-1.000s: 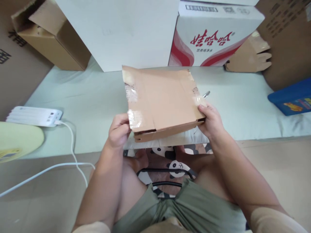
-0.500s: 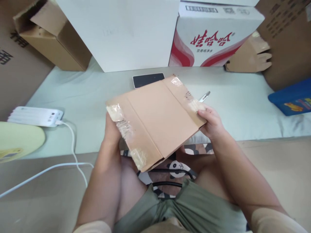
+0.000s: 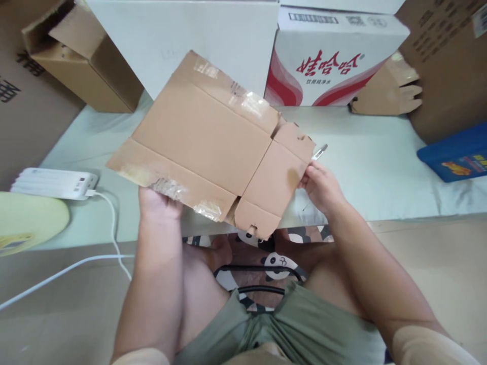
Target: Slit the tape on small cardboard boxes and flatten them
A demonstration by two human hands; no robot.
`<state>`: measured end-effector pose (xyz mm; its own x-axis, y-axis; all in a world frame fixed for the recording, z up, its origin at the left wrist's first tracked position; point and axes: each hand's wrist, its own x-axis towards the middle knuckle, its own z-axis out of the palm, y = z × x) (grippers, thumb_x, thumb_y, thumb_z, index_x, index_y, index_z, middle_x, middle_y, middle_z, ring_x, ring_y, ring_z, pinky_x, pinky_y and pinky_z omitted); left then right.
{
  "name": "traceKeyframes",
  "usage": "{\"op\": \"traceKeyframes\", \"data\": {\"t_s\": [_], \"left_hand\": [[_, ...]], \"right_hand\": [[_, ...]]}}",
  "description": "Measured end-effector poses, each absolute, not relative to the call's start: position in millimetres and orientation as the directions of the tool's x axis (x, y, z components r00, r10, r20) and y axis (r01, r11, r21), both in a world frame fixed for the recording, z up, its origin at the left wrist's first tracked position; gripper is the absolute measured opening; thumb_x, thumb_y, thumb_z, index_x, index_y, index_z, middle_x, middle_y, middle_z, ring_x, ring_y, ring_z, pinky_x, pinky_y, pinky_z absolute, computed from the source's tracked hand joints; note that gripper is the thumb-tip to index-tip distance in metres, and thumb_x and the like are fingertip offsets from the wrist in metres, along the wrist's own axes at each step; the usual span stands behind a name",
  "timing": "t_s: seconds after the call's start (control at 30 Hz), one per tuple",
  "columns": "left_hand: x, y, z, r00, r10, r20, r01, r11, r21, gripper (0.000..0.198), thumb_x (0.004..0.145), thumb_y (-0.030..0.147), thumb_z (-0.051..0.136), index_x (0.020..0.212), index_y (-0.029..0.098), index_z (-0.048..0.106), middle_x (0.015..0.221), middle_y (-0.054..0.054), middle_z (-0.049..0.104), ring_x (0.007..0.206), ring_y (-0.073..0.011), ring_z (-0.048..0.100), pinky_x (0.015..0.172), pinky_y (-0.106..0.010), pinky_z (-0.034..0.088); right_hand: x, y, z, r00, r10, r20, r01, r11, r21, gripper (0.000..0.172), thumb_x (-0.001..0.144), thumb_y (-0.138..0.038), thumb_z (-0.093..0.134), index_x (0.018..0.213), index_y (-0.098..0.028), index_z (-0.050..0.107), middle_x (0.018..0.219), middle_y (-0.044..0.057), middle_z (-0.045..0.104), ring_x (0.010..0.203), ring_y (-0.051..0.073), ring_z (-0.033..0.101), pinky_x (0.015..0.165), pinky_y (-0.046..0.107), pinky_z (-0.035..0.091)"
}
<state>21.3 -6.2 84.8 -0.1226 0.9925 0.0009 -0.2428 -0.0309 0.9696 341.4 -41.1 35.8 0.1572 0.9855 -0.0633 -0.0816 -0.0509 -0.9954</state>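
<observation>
A flattened brown cardboard box [image 3: 205,137] with torn clear tape on its edges is held up over the pale green mat [image 3: 373,167], tilted with its far end raised. My left hand [image 3: 158,205] grips it from beneath at the lower left, with the fingers hidden behind the cardboard. My right hand [image 3: 319,185] pinches the small end flap at the box's right side. A silver pen-like tool [image 3: 319,151] lies on the mat just beyond my right fingers.
A white power bank [image 3: 53,182] with a white cable [image 3: 110,228] lies at the left. A red-and-white printed carton [image 3: 335,56], a white box [image 3: 182,35] and brown cartons [image 3: 79,61] line the back. A blue item [image 3: 456,154] lies at the right.
The cardboard box swung up and leftward, unfolding to show its end flaps. My left hand slid under its lower left edge. The dark phone seen behind it is now hidden.
</observation>
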Motion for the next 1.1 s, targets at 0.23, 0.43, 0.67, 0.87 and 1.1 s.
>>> {"op": "traceKeyframes", "data": {"t_s": [0.23,0.43,0.67,0.87,1.1], "left_hand": [[23.0,-4.5,78.1,-0.117,0.99,-0.076,-0.332,0.033,0.943,0.051,0.055,0.068,0.078,0.075,0.025,0.058,0.071,-0.006,0.071,0.106,-0.0345,0.071,0.085,-0.048,0.062],[9.1,0.8,64.2,-0.243,0.953,-0.184,-0.548,0.021,0.836,0.024,0.067,0.045,0.062,0.075,0.024,0.057,0.067,-0.002,0.065,0.076,-0.0202,0.067,0.061,-0.03,0.054],[0.4,-4.4,72.8,-0.094,0.941,-0.326,-0.647,0.191,0.738,0.034,0.06,0.026,0.07,0.058,0.021,0.037,0.05,0.006,0.033,0.044,-0.0077,0.036,0.043,-0.02,0.036],[13.2,-10.5,90.0,-0.131,0.902,-0.411,-0.735,0.19,0.651,0.046,0.057,0.019,0.063,0.057,0.019,0.017,0.047,0.006,0.023,0.041,-0.0055,0.025,0.038,-0.019,0.024],[23.9,-5.6,98.3,-0.151,0.882,-0.446,-0.726,0.208,0.656,0.043,0.061,0.018,0.055,0.058,0.019,0.012,0.049,0.006,0.017,0.036,-0.0054,0.023,0.037,-0.019,0.02]], "right_hand": [[325.1,-57.3,54.0,-0.116,0.957,-0.266,-0.23,-0.287,-0.93,0.054,0.06,-0.064,0.09,0.076,-0.021,0.062,0.051,-0.006,0.053,0.032,0.004,0.03,0.026,0.02,0.021],[326.8,-55.8,76.4,0.081,0.981,-0.176,-0.325,-0.141,-0.935,0.053,0.059,-0.052,0.095,0.089,-0.021,0.063,0.058,-0.009,0.058,0.032,0.0,0.021,0.024,0.017,0.022],[381.3,-79.9,92.4,0.665,0.745,0.055,-0.116,0.176,-0.977,0.047,0.063,-0.046,0.093,0.087,-0.027,0.056,0.072,-0.007,0.062,0.044,0.006,0.048,0.029,0.017,0.039],[468.8,-118.2,99.4,0.875,0.422,0.237,0.213,0.104,-0.972,0.032,0.072,-0.032,0.085,0.08,-0.03,0.054,0.075,-0.005,0.066,0.04,0.008,0.052,0.03,0.02,0.045],[551.2,-26.0,116.8,0.783,0.579,0.229,0.24,0.058,-0.969,0.041,0.074,-0.029,0.088,0.071,-0.031,0.047,0.062,-0.009,0.058,0.048,0.009,0.052,0.043,0.025,0.051]]}}
